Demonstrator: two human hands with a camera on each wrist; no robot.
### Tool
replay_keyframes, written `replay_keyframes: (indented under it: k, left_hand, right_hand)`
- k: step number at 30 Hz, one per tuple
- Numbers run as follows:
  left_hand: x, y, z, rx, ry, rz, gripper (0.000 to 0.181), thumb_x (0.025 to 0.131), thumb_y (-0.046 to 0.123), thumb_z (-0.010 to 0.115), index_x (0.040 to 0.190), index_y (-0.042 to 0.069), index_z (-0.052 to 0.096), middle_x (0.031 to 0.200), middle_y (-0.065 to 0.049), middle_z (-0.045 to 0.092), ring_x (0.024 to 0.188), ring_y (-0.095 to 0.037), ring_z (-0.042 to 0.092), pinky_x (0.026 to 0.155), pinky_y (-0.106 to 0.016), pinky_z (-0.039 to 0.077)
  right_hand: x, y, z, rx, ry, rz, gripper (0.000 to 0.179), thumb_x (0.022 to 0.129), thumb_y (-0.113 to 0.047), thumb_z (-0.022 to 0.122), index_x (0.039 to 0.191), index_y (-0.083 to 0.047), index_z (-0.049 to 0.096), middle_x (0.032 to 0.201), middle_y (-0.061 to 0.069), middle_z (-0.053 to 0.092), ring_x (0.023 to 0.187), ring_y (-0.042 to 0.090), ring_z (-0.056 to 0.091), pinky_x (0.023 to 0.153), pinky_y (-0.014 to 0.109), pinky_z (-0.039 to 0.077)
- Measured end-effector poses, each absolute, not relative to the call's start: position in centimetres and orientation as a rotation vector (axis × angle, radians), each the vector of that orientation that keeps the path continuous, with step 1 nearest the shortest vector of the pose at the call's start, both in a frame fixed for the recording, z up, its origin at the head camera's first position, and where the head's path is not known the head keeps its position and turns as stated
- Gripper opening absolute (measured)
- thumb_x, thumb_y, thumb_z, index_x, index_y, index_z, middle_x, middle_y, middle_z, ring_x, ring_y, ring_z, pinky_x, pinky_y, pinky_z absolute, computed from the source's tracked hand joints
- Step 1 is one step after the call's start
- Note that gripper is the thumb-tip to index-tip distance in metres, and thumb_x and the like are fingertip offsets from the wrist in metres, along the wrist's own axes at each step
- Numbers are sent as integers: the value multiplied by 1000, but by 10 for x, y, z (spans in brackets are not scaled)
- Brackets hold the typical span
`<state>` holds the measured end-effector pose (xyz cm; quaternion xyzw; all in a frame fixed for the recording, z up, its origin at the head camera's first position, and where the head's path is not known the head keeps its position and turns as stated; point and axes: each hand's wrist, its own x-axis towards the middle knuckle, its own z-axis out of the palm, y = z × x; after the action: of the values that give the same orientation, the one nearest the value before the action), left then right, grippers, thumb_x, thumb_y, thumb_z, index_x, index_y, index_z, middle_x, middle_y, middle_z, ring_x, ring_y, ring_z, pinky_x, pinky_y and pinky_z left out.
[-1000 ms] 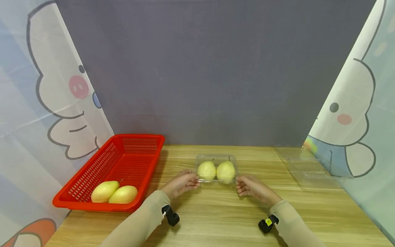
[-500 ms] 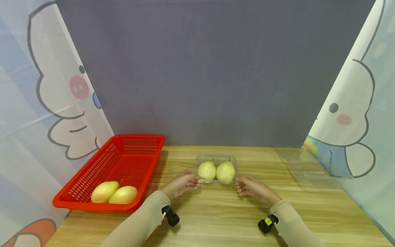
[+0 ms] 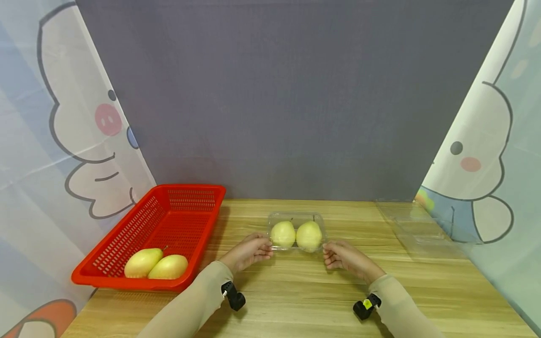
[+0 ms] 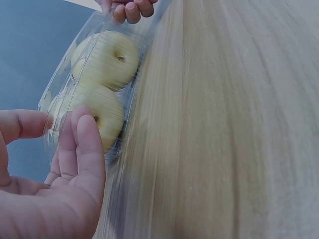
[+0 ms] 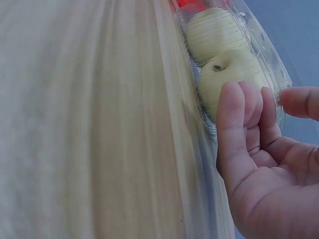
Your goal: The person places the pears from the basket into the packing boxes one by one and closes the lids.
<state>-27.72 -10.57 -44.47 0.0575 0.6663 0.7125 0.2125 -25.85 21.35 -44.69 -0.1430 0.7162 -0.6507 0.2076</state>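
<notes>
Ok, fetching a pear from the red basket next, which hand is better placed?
Probably the left hand: it's nearer the red basket and its two pears, while the right hand is across the clear container. Both hold it by its near corners.

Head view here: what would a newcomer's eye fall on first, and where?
The red basket on the left of the wooden table would probably catch the eye first, with two loose pears in its near end. Next comes the clear container at mid-table holding two packed pears, its near corners pinched by the left hand and right hand. Large cartoon figures at both sides stand out too.
</notes>
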Motion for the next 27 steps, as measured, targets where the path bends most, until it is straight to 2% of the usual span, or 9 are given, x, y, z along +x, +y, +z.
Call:
replay_keyframes:
  k: [7, 18, 27]
  left_hand:
    - [-278, -106, -446, 172, 1864, 1986, 29, 97, 8, 56, 119, -5, 44, 100, -16, 57, 85, -21, 62, 80, -28, 56]
    - [-278, -106, -447, 179, 1858, 1992, 30, 96, 7, 56, 119, -7, 45, 100, -17, 58, 83, -19, 63, 78, -27, 56]
    - [-279, -106, -448, 183, 1849, 2015, 29, 95, 4, 57, 119, -7, 44, 98, -15, 59, 82, -18, 63, 77, -26, 56]
  right_hand:
    - [-258, 213, -447, -389, 1998, -1812, 24, 105, -21, 49, 97, 1, 55, 87, 7, 57, 78, 16, 57, 74, 28, 57]
    - [-257, 213, -450, -372, 1997, -1821, 24, 105, -21, 48, 98, 2, 54, 88, 7, 57, 78, 16, 56, 74, 28, 57]
    - [-258, 212, -449, -363, 1992, -1830, 25, 104, -21, 48, 97, 2, 55, 87, 7, 58, 77, 15, 57, 73, 27, 57]
